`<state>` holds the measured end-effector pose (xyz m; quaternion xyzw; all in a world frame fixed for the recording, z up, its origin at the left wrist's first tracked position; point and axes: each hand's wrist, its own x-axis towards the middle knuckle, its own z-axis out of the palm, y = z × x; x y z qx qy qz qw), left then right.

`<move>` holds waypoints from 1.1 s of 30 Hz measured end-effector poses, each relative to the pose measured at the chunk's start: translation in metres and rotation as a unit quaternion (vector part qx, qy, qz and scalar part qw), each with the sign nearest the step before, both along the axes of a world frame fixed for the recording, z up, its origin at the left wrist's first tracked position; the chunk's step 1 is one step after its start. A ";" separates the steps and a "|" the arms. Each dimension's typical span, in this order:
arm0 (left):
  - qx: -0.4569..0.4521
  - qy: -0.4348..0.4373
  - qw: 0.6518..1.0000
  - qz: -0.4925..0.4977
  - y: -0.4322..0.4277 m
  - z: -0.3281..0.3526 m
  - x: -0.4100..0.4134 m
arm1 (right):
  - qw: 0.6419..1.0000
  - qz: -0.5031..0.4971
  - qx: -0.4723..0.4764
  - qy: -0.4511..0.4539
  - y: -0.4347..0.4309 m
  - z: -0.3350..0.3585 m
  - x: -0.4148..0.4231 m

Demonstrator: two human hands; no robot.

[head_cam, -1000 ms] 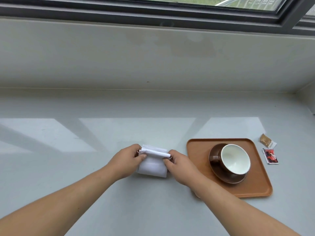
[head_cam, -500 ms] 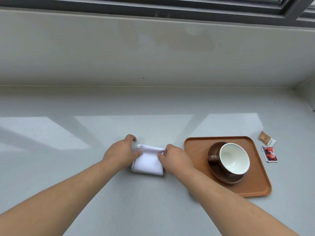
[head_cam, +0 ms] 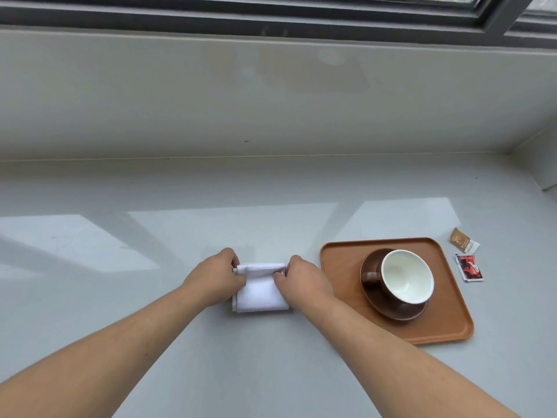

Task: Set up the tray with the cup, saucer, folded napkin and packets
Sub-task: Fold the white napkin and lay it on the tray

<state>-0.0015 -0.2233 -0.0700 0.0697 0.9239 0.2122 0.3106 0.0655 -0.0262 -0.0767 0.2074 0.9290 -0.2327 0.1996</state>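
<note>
A white napkin lies folded on the grey counter, left of the tray. My left hand pinches its far left corner and my right hand pinches its far right corner, lifting that far edge into a small roll. An orange-brown tray sits to the right. On it stands a brown saucer with a brown cup, white inside, handle pointing left. Two packets lie on the counter right of the tray: a gold-brown packet and a red packet.
A pale wall rises behind the counter, with a dark window frame above it. The counter's right end meets a side wall. Bright window reflections cross the counter surface.
The napkin's far edge was pressed down flat half a second ago; now both hands hold it raised again. The view has shifted slightly.
</note>
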 end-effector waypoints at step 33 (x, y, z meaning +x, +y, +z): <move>-0.072 0.001 0.991 -0.109 0.007 0.022 0.046 | 0.986 -0.024 -0.164 -0.010 -0.009 0.013 0.061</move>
